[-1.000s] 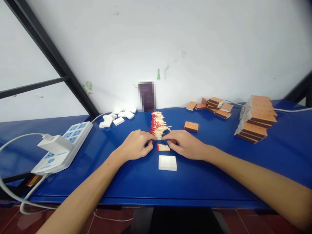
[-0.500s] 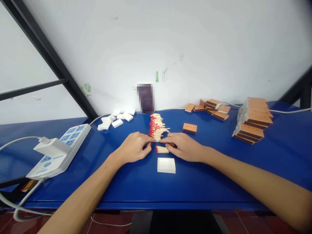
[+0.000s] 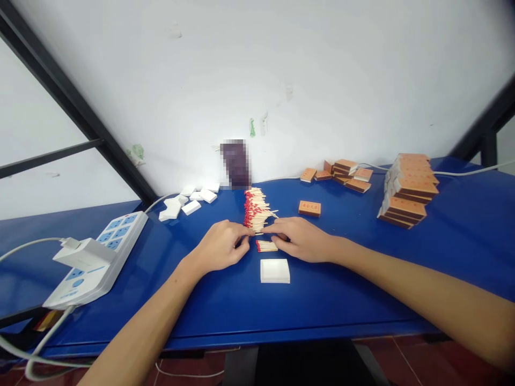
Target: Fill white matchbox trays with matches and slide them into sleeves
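Your L hand (image 3: 224, 244) & R hand (image 3: 302, 239) flanked the matches (image 3: 254, 212) at the near end, long axes L–R. Both grips: thumb/index were apart.

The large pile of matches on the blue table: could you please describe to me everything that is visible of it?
The large pile of matches consists of many thin, pale, wooden-looking sticks with red heads. It lies loosely heaped on the blue table, forming a band from near the wall toward the person. Most sticks lie crosswise, heads to the left; a few jut out on the right. At its near end are fingertips of the left hand and right hand; exact contact is unclear.
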`<state>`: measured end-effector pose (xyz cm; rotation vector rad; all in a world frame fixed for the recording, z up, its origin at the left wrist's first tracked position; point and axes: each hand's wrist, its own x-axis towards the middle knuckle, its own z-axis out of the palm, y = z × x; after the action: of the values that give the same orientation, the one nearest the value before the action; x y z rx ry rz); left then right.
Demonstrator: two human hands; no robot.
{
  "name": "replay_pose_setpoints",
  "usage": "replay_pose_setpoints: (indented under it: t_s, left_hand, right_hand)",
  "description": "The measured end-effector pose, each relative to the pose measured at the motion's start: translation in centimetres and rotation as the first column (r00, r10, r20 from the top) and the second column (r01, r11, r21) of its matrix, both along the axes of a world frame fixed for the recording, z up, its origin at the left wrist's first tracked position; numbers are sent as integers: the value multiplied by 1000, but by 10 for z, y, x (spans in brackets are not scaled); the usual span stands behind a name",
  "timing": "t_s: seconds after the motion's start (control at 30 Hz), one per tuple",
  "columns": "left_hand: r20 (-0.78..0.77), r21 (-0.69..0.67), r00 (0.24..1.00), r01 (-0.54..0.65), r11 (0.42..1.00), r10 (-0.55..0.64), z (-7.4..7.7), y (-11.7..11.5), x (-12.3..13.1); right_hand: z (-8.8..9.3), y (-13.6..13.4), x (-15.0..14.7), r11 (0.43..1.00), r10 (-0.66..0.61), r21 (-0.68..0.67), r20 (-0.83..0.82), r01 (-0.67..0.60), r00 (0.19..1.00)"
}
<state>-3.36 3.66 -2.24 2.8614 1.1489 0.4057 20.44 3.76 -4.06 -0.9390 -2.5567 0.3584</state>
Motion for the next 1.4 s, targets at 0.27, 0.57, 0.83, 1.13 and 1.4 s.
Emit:
replay_pose_setpoints:
  t_s: [0.27, 0.57, 0.83, 1.13, 1.4]
  left_hand:
    - [48, 16, 999, -9, 1000, 8, -1, 0, 0]
    - [30, 20, 999, -17, 1000, 16, -1, 1, 0]
    - [41, 8, 999, -30, 1000, 30, -3, 2, -1]
    - [53, -25, 997, -49, 999, 50, -6, 5, -4]
    - [64, -132, 995, -64, 989, 73, -5, 5, -2]
  right_hand:
    - [0, 0, -1, 1000, -9, 9, 30, 8, 1000]
    - [-1, 0, 0, 1000, 10, -20, -26, -11, 1000]
    - [-2, 1, 1, 999, 15, -45, -69, -18, 997]
    - [0, 1, 1, 999, 20, -30, -26, -21, 999]
    - [1, 0, 0, 999, 14, -40, -24, -15, 1000]
